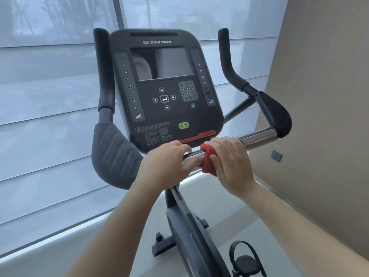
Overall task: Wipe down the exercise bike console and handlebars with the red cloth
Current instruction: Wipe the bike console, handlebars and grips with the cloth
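The black console (165,88) of the exercise bike fills the middle of the head view, its screen dark. Below it runs a chrome handlebar bar (259,137). My right hand (229,162) grips the red cloth (208,160), which is wrapped round the bar just right of centre. My left hand (169,162) holds the same bar right beside the cloth, fingers curled over it. Black padded elbow rests sit at the left (113,154) and right (274,113), with upright black grips (103,70) behind them.
A window with a pale blind (50,116) stands behind the bike. A beige wall (319,116) is close on the right. Below are the bike's frame (185,222), a base foot (161,244) and a strapped pedal (244,260) on a light floor.
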